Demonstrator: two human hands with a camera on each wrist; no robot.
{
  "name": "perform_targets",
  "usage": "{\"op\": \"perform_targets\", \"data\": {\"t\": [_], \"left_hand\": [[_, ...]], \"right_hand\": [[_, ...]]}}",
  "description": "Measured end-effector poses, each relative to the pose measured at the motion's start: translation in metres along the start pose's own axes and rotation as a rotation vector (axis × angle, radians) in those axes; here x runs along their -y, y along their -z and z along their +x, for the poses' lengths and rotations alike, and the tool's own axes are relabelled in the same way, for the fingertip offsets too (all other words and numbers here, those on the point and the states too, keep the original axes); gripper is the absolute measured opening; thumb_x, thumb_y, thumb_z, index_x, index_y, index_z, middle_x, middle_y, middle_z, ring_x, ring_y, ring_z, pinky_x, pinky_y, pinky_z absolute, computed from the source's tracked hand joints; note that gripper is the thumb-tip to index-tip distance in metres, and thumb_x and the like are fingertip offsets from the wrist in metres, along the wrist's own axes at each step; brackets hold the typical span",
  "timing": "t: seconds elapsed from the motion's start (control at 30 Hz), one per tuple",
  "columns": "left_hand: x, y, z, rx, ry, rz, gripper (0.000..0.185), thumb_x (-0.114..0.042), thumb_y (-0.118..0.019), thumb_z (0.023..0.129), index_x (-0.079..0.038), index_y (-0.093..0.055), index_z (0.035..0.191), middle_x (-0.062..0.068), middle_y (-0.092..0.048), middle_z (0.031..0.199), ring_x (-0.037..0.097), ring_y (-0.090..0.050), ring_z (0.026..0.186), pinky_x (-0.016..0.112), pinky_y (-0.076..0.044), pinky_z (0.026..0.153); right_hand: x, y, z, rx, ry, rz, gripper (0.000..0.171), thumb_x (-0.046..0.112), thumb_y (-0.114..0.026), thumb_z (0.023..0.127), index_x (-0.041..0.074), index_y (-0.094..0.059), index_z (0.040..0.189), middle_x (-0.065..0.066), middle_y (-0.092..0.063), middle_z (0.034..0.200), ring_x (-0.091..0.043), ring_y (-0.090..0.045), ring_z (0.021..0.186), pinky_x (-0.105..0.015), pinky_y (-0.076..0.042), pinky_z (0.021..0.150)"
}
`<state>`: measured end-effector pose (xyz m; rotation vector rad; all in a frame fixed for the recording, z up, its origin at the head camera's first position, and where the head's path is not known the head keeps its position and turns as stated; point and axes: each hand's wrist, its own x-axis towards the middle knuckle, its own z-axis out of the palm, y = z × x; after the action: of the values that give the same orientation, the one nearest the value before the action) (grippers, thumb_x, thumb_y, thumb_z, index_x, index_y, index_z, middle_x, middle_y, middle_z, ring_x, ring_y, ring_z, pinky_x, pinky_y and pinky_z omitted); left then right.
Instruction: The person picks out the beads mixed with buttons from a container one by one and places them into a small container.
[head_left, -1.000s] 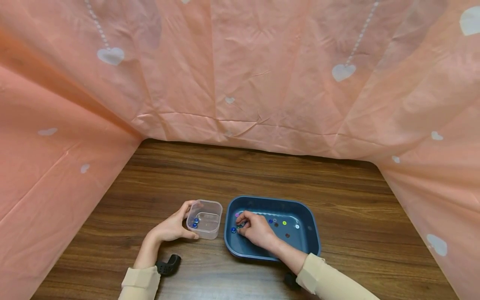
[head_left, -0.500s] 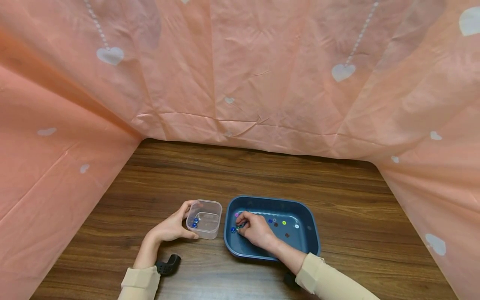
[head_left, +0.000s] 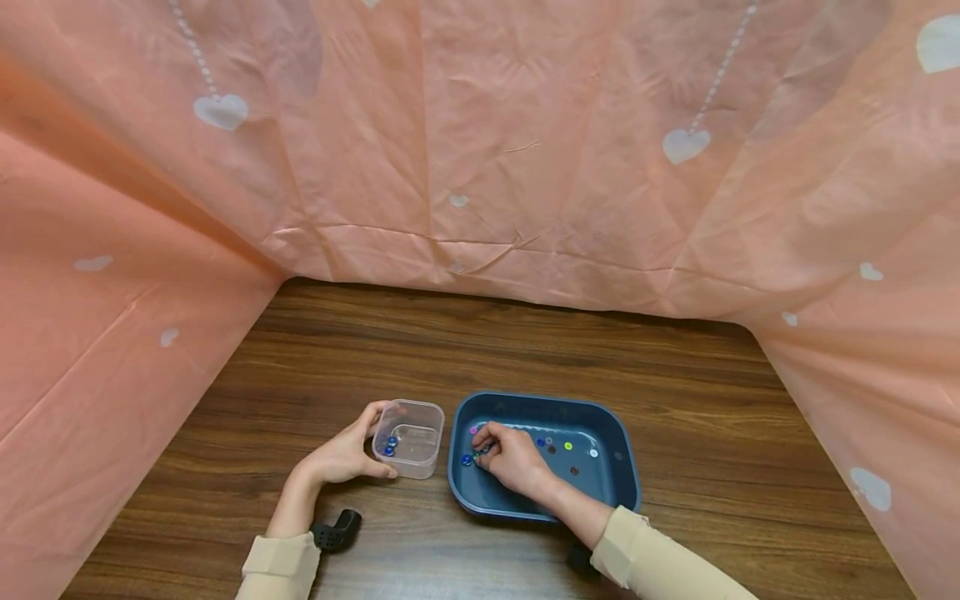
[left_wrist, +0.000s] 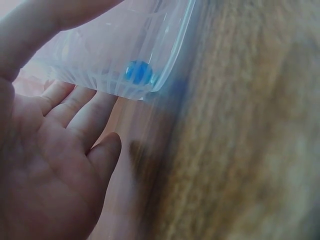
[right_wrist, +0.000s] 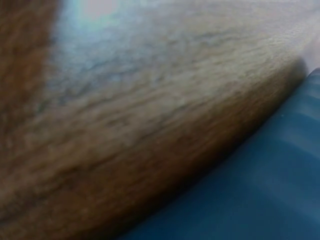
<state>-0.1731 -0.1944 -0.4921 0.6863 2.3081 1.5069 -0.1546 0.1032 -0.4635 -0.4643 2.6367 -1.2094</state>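
My left hand (head_left: 343, 450) holds a clear plastic box (head_left: 422, 468), its thumb at the near side and its fingers round the far left. Inside lie two blue marbles (head_left: 391, 446); in the left wrist view one blue marble (left_wrist: 138, 72) shows through the wall. My right hand (head_left: 517, 460) reaches down into a dark blue tray (head_left: 628, 450), fingers bent and thumb close to them. By its fingertips lie a blue marble (head_left: 467, 460) and small greenish pieces; whether any is pinched is unclear. The right wrist view shows only the tray's outer wall (right_wrist: 240, 195) and tabletop.
Small button-like discs lie scattered in the tray, among them a yellow disc (head_left: 568, 446), a white disc (head_left: 594, 453) and a brown disc (head_left: 574, 471). Both containers stand side by side on a wooden table (head_left: 510, 342). A pink curtain (head_left: 510, 183) encloses the back and sides.
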Motion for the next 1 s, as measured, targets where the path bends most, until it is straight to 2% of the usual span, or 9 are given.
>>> {"op": "perform_targets", "data": {"t": [0.13,0.37,0.63,0.9,1.0], "left_hand": [[0.0003,0.0,-0.0001,-0.008,-0.003,0.012,0.089,-0.012,-0.086,0.073,-0.008,-0.029,0.141,0.022,-0.04,0.147,0.04,-0.039,0.134,0.036,-0.033,0.102],[-0.0001,0.0001,-0.0013,-0.007,-0.013,0.011,0.089,-0.012,-0.086,0.073,-0.007,-0.029,0.141,0.023,-0.039,0.147,0.041,-0.036,0.136,0.028,-0.031,0.102],[-0.0005,0.0005,-0.0011,0.0,-0.015,0.003,0.089,-0.011,-0.086,0.073,-0.007,-0.029,0.141,0.023,-0.039,0.147,0.041,-0.037,0.135,0.028,-0.032,0.101],[-0.0007,0.0006,-0.0003,0.0,-0.012,0.017,0.089,-0.01,-0.086,0.073,-0.008,-0.029,0.141,0.023,-0.039,0.148,0.041,-0.036,0.136,0.038,-0.032,0.103],[-0.0007,0.0002,-0.0004,-0.004,-0.007,0.011,0.089,-0.01,-0.086,0.072,-0.008,-0.03,0.14,0.022,-0.039,0.148,0.04,-0.037,0.136,0.037,-0.032,0.103]], "right_hand": [[0.0007,0.0014,-0.0001,0.004,-0.012,0.012,0.014,-0.001,-0.068,0.084,0.005,-0.066,0.096,-0.005,-0.068,0.091,-0.012,-0.061,0.075,-0.028,-0.05,0.068],[0.0006,0.0018,-0.0001,0.001,-0.023,0.031,0.014,-0.001,-0.069,0.084,0.006,-0.066,0.096,-0.004,-0.068,0.089,-0.011,-0.061,0.074,-0.028,-0.049,0.067],[0.0007,0.0027,-0.0001,0.0,-0.048,0.076,0.015,0.0,-0.069,0.085,0.005,-0.066,0.098,-0.006,-0.069,0.093,-0.012,-0.061,0.075,-0.028,-0.049,0.067],[0.002,0.0044,-0.0001,-0.011,-0.048,0.093,0.016,-0.001,-0.068,0.084,0.005,-0.065,0.099,-0.005,-0.07,0.095,-0.01,-0.061,0.074,-0.027,-0.048,0.065],[0.0024,0.0046,-0.0006,-0.01,-0.053,0.097,0.016,-0.001,-0.068,0.085,0.005,-0.065,0.099,-0.005,-0.07,0.096,-0.009,-0.061,0.074,-0.027,-0.048,0.065]]}}
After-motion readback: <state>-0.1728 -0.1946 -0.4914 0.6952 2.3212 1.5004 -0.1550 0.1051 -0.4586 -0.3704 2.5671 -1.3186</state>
